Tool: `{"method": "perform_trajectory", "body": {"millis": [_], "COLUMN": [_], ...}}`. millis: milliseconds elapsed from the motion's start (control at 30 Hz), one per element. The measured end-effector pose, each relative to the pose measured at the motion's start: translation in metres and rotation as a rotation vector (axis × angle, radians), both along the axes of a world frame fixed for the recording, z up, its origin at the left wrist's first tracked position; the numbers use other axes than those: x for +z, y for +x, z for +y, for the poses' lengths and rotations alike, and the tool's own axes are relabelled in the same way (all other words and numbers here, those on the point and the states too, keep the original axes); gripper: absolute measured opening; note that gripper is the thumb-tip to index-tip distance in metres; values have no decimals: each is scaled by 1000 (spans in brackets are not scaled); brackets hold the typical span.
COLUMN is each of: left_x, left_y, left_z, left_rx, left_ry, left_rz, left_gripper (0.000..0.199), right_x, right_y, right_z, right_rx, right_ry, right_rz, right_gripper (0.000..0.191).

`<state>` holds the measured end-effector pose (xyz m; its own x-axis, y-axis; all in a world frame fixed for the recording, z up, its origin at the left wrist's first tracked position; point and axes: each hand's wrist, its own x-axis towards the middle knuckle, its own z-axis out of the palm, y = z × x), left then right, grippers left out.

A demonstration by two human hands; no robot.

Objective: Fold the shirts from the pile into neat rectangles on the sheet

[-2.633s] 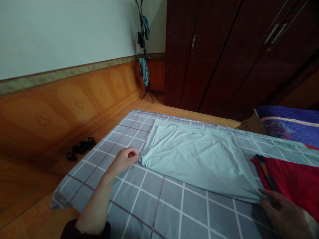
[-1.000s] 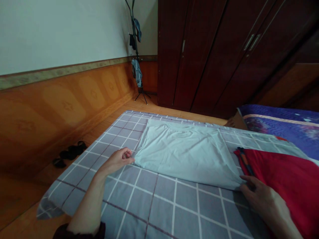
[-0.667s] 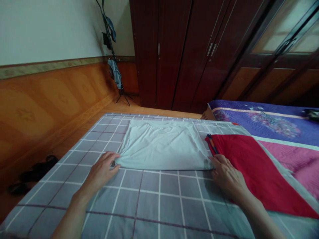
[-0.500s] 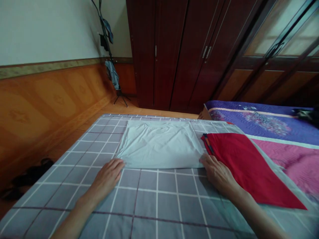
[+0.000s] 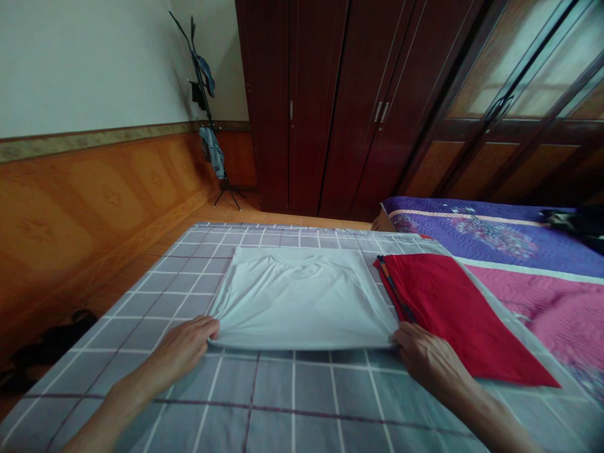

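Note:
A white T-shirt (image 5: pixel 302 302) lies folded into a wide rectangle on a grey checked bedsheet (image 5: pixel 274 402), its neckline toward the far side. My left hand (image 5: pixel 191 340) pinches the shirt's near left corner. At the near right corner, my right hand (image 5: pixel 422 349) grips the cloth in the same way. Between the two hands the near edge is stretched straight. A red folded garment (image 5: pixel 467 314) with a dark stripe along its left side lies to the right, partly behind my right hand.
On the right is another bed with a purple and pink quilt (image 5: pixel 509 245). Dark red wardrobes (image 5: pixel 311 113) stand beyond the foot of the bed. A coat rack (image 5: pixel 207 107) with clothes stands in the far corner. Dark items (image 5: pixel 51 343) lie on the floor at left.
Both hands have closed on the near corners of the white T-shirt and drawn its near edge toward me. The shirt now sits closer and is pulled tauter. The view has tilted slightly.

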<state>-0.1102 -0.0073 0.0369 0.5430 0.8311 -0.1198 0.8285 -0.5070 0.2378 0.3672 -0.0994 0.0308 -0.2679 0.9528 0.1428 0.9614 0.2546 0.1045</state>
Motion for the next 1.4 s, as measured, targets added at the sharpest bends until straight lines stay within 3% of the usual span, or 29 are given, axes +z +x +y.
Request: {"method": "perform_trajectory", "body": {"millis": [100,200,300,367,467,567,700,933,1033,1167,1267,1400], "left_x": [9,21,25,20,4,-13,-28,-35,-34,-22,-16,-28], "left_y": [-13,-13,1,15,35,45,49,60,63,68,80,93], "left_z": [-19,-6,39,76,120,139,140,136,134,123,113,109], "left_rx": [-52,-26,97,200,338,356,351,407,408,363,214,-91], "left_ry": [-172,-132,39,109,173,159,156,310,349,407,406,282], "left_rz": [-44,-96,-97,-75,-53,-52,-69,-136,-138,-172,-221,-207], "left_gripper": [32,29,26,26,28,23,12,20,19,22,25,28], "right_x": [4,17,31,34,25,9,-4,-8,-7,0,-1,-21], "right_y": [2,1,-7,-16,-29,-35,-39,-36,-35,-53,-82,-111], "right_z": [-32,-29,15,57,113,144,152,151,148,135,120,105], "right_rx": [72,119,12,-144,-347,-435,-456,-466,-465,-357,-188,79], "right_ry": [-92,-83,-94,-109,-99,-85,-66,8,54,102,138,126], "right_rz": [80,162,209,205,162,145,127,95,84,78,111,155], "right_gripper": [31,32,28,29,33,30,25,25,28,29,35,43]}}
